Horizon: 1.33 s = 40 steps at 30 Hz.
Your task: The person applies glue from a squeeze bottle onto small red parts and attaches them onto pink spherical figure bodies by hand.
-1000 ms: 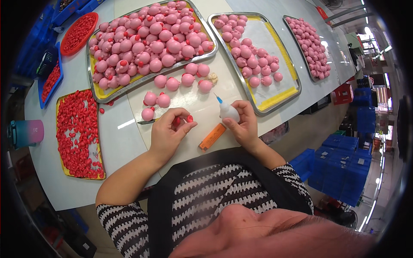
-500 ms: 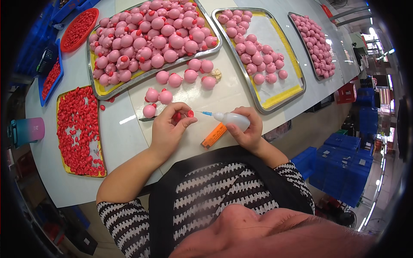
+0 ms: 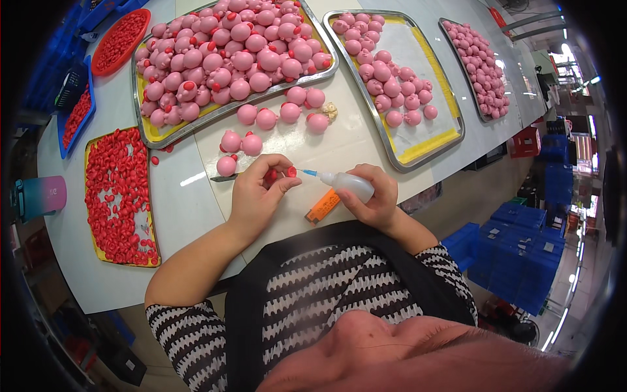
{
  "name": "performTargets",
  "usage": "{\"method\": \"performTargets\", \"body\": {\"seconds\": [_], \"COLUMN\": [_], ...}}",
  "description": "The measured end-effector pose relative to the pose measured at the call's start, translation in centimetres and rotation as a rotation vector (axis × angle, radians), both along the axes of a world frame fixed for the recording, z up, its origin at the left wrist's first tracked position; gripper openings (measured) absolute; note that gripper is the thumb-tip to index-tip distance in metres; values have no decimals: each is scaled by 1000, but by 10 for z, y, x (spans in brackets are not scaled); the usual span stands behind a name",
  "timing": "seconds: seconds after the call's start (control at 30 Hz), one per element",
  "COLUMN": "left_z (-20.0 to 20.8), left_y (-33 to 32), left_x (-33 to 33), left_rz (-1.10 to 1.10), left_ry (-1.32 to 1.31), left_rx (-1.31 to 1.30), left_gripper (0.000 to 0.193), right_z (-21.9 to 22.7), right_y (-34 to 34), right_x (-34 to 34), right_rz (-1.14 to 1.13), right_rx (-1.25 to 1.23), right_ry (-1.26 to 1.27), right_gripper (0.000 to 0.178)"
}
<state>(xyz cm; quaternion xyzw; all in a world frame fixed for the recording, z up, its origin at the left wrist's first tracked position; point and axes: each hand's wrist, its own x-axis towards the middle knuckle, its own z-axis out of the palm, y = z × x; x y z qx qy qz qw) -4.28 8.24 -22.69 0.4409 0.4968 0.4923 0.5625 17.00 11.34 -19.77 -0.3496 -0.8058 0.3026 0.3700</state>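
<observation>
Between the thumb and fingertips of my left hand (image 3: pixel 257 196) is a small red oval piece (image 3: pixel 291 172). More red shows inside the curl of those fingers. My right hand (image 3: pixel 379 195) is wrapped round a translucent white squeeze bottle (image 3: pixel 353 187) with a blue-based needle tip (image 3: pixel 309 172). The bottle lies tilted sideways, its needle pointing left with the end at the red piece; whether it touches, I cannot tell. Just beyond my hands, several pink balls (image 3: pixel 251 146) with small knobs sit loose on the table.
Pink balls heap a large metal tray (image 3: pixel 189 132) at the back. Two more trays stand to the right, one partly filled (image 3: pixel 428 153), one full (image 3: pixel 486 119). At left are a yellow-edged tray (image 3: pixel 155 242) of red pieces and a tumbler (image 3: pixel 40 197). An orange box (image 3: pixel 322 206) lies beneath the bottle.
My right hand has brought the bottle slightly left, so the needle end is now at the red piece. My left hand keeps its pinch, almost unmoved.
</observation>
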Motion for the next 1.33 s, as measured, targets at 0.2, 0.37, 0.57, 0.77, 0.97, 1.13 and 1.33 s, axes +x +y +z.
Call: {"method": "performTargets", "body": {"seconds": [0.2, 0.37, 0.57, 0.77, 0.97, 1.13, 1.33], "left_z": [-1, -5, -8, 0, 4, 3, 4], "left_y": [1, 1, 2, 5, 8, 8, 7], "left_x": [0, -1, 0, 2, 3, 4, 3], "left_rz": [-8, -9, -7, -8, -14, -17, -10], "left_ry": [14, 36, 195, 270, 433, 455, 451], "left_rx": [8, 24, 101, 148, 306, 355, 329], "left_gripper": [19, 19, 21, 19, 17, 17, 18], "right_z": [-2, -4, -4, -5, -3, 2, 5], "right_y": [1, 2, 4, 6, 9, 12, 11], "right_x": [0, -1, -1, 5, 8, 8, 9], "right_rz": [-4, 7, -24, 50, 67, 25, -44], "right_rx": [-9, -54, -140, -147, -170, -183, -189], "right_ry": [-6, -4, 58, 24, 42, 13, 89], "right_gripper": [30, 28, 26, 25, 24, 22, 21]}}
